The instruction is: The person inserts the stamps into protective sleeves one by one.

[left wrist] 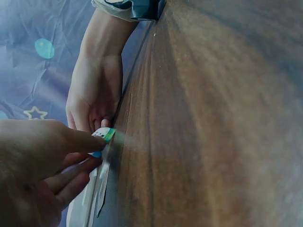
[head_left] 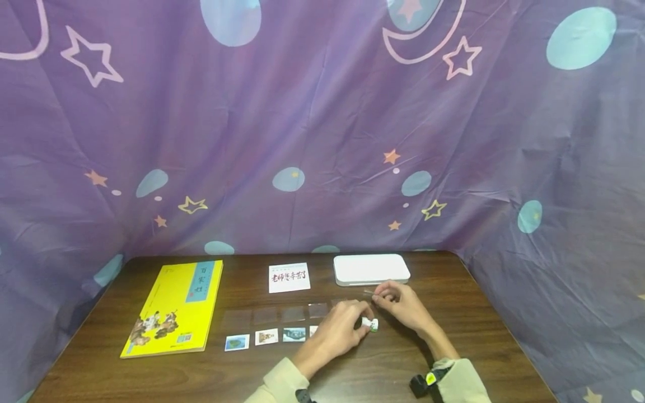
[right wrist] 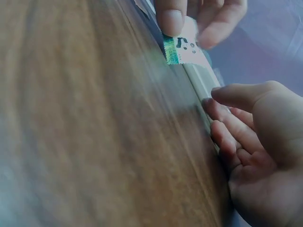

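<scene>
My left hand (head_left: 339, 329) pinches a small postage stamp (head_left: 374, 324) between thumb and fingers. Its toothed edge and green border show in the right wrist view, where the stamp (right wrist: 187, 49) curves slightly. Just to the right, my right hand (head_left: 400, 305) has thumb and index finger together on a small clear plastic sleeve (head_left: 368, 291), near the white case. Beside my left hand lies a row of stamps (head_left: 294, 334), the last partly hidden by that hand. Behind them runs a row of clear sleeves (head_left: 293, 313) flat on the table.
A white case (head_left: 372, 268) lies at the back right of the wooden table (head_left: 166, 380). Left of it is a white card (head_left: 289, 278) with red-brown writing. A yellow book (head_left: 173, 308) covers the table's left side. A purple patterned curtain (head_left: 322, 123) hangs behind.
</scene>
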`<state>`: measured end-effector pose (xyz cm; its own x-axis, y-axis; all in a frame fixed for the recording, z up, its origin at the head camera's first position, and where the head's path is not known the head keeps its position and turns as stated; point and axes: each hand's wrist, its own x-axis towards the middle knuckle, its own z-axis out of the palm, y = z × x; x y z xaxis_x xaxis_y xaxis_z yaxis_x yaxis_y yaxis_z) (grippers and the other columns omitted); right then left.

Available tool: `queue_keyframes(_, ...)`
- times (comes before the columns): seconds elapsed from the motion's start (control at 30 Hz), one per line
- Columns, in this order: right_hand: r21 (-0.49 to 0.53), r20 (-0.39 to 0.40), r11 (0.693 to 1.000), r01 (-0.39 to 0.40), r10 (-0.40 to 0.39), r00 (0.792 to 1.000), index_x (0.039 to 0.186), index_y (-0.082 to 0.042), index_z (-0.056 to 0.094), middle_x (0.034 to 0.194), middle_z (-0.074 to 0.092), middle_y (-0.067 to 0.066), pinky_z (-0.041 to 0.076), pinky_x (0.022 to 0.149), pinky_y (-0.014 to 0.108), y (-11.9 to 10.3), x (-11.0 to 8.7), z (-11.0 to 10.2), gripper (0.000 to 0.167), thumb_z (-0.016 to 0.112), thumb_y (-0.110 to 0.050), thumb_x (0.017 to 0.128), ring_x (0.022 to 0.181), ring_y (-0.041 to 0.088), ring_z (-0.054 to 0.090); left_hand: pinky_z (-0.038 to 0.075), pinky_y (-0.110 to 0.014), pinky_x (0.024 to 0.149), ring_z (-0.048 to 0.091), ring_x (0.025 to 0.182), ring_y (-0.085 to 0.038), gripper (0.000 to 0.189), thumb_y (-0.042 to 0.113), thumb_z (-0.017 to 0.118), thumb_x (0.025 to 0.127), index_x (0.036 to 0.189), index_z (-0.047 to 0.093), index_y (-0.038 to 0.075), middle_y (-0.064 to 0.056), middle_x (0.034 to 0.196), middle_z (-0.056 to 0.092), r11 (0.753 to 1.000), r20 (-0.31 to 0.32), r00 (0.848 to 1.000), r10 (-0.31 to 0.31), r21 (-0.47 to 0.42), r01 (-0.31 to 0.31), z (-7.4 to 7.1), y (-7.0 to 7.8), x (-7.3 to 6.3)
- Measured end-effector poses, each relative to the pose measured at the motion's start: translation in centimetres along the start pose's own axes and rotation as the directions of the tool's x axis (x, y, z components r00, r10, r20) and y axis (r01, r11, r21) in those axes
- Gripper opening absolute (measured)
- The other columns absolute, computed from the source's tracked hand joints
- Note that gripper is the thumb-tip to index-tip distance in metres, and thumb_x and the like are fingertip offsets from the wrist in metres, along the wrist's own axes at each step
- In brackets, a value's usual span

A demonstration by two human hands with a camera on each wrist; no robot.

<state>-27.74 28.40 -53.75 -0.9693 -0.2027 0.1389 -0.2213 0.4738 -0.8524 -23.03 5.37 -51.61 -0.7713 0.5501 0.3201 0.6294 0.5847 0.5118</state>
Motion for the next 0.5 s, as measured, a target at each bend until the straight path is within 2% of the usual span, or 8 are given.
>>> queue_keyframes(0.17,0.061,-0.003,0.998,-0.004,0.004,1.000,0.122,-0.002,0.069,0.099,0.078,0.015,0.054,0.070,0.020,0.1,-0.1,0.1,0.031,0.082,-0.013,0.097,0.080,0.010,0.066,0.060,-0.012,0.078,0.072,0.085,0.001,0.025,0.002,0.083,0.093,0.115,0.075,0.008,0.000,0.096,0.082,0.980,-0.044,0.999,-0.015,-0.197,0.006,-0.3,-0.1,0.1)
queue_keyframes(0.3,0.103,-0.027,0.995,0.004,-0.001,1.000,0.131,0.001,0.068,0.098,0.077,0.019,0.053,0.067,0.019,0.1,0.0,0.2,0.043,0.085,-0.011,0.094,0.077,0.007,0.063,0.060,-0.011,0.073,0.073,0.083,0.002,0.015,0.003,0.081,0.095,0.109,0.077,0.007,-0.003,0.099,0.083,0.948,-0.072,0.996,-0.056,-0.318,0.030,-1.2,-0.6,0.0)
queue_keyframes(0.4,0.105,-0.062,0.994,-0.010,0.017,0.998,0.131,0.002,0.069,0.098,0.077,0.020,0.053,0.067,0.019,0.1,-0.1,0.3,0.044,0.086,-0.010,0.093,0.077,0.007,0.063,0.061,-0.012,0.073,0.075,0.083,-0.001,0.010,0.005,0.080,0.097,0.106,0.079,0.010,-0.004,0.102,0.083,0.917,-0.072,0.991,-0.114,-0.391,0.077,-1.9,-1.3,-0.5)
queue_keyframes(0.5,0.079,-0.125,0.997,-0.026,0.036,0.992,0.125,0.001,0.075,0.100,0.079,0.017,0.056,0.071,0.019,0.1,-0.2,0.5,0.036,0.086,-0.014,0.094,0.081,0.007,0.066,0.062,-0.014,0.075,0.076,0.085,-0.004,0.007,0.007,0.079,0.098,0.104,0.079,0.011,-0.004,0.104,0.083,0.891,-0.084,0.982,-0.170,-0.438,0.117,-2.8,-2.1,-1.1)
